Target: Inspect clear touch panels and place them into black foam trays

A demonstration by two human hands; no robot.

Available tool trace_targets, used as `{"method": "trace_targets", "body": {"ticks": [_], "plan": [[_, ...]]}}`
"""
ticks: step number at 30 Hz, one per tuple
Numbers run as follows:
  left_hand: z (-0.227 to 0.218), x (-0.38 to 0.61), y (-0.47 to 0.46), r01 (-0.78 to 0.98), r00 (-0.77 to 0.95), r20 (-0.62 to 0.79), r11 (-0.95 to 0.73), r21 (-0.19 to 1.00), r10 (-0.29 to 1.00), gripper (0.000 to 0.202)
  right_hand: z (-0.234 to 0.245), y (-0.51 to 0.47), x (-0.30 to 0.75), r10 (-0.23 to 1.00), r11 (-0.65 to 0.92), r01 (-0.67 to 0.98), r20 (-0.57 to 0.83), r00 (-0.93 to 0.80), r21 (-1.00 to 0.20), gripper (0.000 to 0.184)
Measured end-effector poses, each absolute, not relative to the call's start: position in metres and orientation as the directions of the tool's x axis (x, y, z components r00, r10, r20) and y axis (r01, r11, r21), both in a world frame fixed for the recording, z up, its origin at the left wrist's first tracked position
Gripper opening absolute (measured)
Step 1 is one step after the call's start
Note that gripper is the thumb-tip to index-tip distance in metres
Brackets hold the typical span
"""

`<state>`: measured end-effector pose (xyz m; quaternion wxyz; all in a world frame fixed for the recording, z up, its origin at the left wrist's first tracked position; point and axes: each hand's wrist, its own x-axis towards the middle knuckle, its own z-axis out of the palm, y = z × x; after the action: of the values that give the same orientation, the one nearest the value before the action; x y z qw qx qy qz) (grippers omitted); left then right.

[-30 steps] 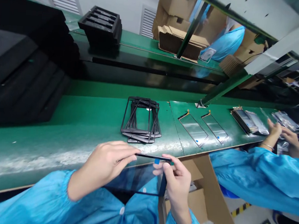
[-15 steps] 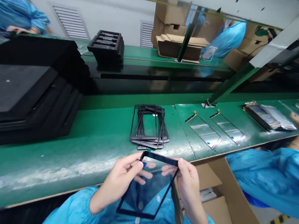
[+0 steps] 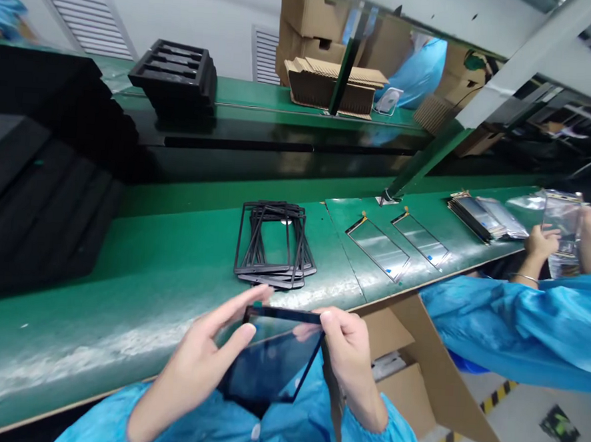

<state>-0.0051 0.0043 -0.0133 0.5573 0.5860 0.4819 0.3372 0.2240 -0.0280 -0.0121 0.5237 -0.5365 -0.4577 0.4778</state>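
Observation:
A clear glass touch panel with a black border tilts over my lap, just off the front edge of the green bench. My right hand pinches its upper right corner, thumb on the front. At the upper left corner is my left hand, its fingers stretched out and apart from the thumb. That thumb lies by the panel's left edge; whether it touches cannot be made out. Beyond the panel, a loose pile of black rectangular frames lies on the bench. Right of the pile lie two glass panels with orange flex tails.
Large black foam trays are stacked at left; a smaller black tray stack stands behind. A green post rises at right. Below the edge is an open cardboard box. A co-worker's hands hold a clear sheet near stacked panels.
My left hand has loosened from the panel and its fingers have spread. The panel tilts differently, its glass looking darker. The view has swung right, showing the co-worker's hands with a clear sheet.

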Motion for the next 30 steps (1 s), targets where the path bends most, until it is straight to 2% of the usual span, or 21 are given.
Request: {"method": "trace_targets", "body": {"ticks": [2, 4, 5, 6, 8, 10, 12, 14, 16, 18, 20, 24, 26, 28, 30], "plan": [[-0.004, -0.006, 0.010, 0.360, 0.394, -0.015, -0.139, 0.922, 0.919, 0.057, -0.010, -0.027, 0.217, 0.999, 0.007, 0.095, 0.010, 0.034, -0.995, 0.034], [0.003, -0.003, 0.014, 0.420, 0.560, -0.039, -0.242, 0.875, 0.828, 0.057, -0.010, -0.025, 0.211, 0.995, 0.099, 0.179, 0.092, -0.043, -0.979, 0.023], [0.005, -0.002, 0.015, 0.415, 0.622, -0.084, -0.237, 0.878, 0.779, 0.055, -0.010, -0.023, 0.211, 0.987, 0.157, 0.215, 0.150, -0.048, -0.964, 0.018], [0.006, 0.000, 0.015, 0.400, 0.651, -0.134, -0.187, 0.897, 0.747, 0.052, -0.012, -0.022, 0.213, 0.976, 0.214, 0.257, 0.219, -0.009, -0.943, 0.013], [0.003, 0.000, 0.014, 0.341, 0.615, -0.235, 0.014, 0.940, 0.752, 0.048, -0.018, -0.021, 0.229, 0.934, 0.255, 0.363, 0.325, 0.146, -0.896, 0.012], [-0.004, -0.003, 0.012, 0.210, 0.506, -0.310, 0.234, 0.949, 0.805, 0.045, -0.029, -0.021, 0.251, 0.904, 0.171, 0.421, 0.312, 0.292, -0.891, 0.023], [-0.010, -0.009, 0.011, 0.065, 0.401, -0.341, 0.345, 0.936, 0.850, 0.045, -0.044, -0.025, 0.270, 0.941, 0.057, 0.273, 0.143, 0.306, -0.960, 0.037], [-0.015, -0.013, 0.011, -0.030, 0.323, -0.333, 0.361, 0.932, 0.886, 0.049, -0.055, -0.030, 0.277, 0.971, -0.029, 0.023, -0.023, 0.238, -0.999, 0.050], [-0.018, -0.016, 0.012, -0.085, 0.277, -0.322, 0.357, 0.930, 0.905, 0.052, -0.060, -0.037, 0.273, 0.968, -0.056, -0.151, -0.090, 0.233, -0.987, 0.049], [-0.019, -0.018, 0.011, -0.122, 0.257, -0.318, 0.357, 0.926, 0.913, 0.052, -0.058, -0.042, 0.262, 0.947, -0.046, -0.180, -0.101, 0.305, -0.983, 0.041], [-0.019, -0.020, 0.010, -0.136, 0.256, -0.312, 0.354, 0.925, 0.915, 0.051, -0.052, -0.045, 0.253, 0.930, -0.039, -0.138, -0.086, 0.356, -0.990, 0.032], [-0.013, -0.028, 0.012, -0.080, 0.281, -0.293, 0.327, 0.942, 0.914, 0.043, -0.039, -0.044, 0.253, 0.946, -0.040, -0.141, -0.083, 0.314, -0.989, 0.027], [-0.011, -0.033, 0.015, -0.002, 0.314, -0.302, 0.319, 0.948, 0.900, 0.037, -0.037, -0.041, 0.258, 0.961, -0.068, -0.232, -0.126, 0.247, -0.970, 0.043], [-0.013, -0.034, 0.018, 0.040, 0.319, -0.316, 0.320, 0.946, 0.894, 0.035, -0.038, -0.037, 0.259, 0.968, -0.114, -0.418, -0.195, 0.157, -0.901, 0.071], [-0.022, -0.028, 0.016, -0.030, 0.243, -0.331, 0.348, 0.937, 0.912, 0.044, -0.043, -0.032, 0.253, 0.967, -0.137, -0.602, -0.238, 0.090, -0.787, 0.091]]}}
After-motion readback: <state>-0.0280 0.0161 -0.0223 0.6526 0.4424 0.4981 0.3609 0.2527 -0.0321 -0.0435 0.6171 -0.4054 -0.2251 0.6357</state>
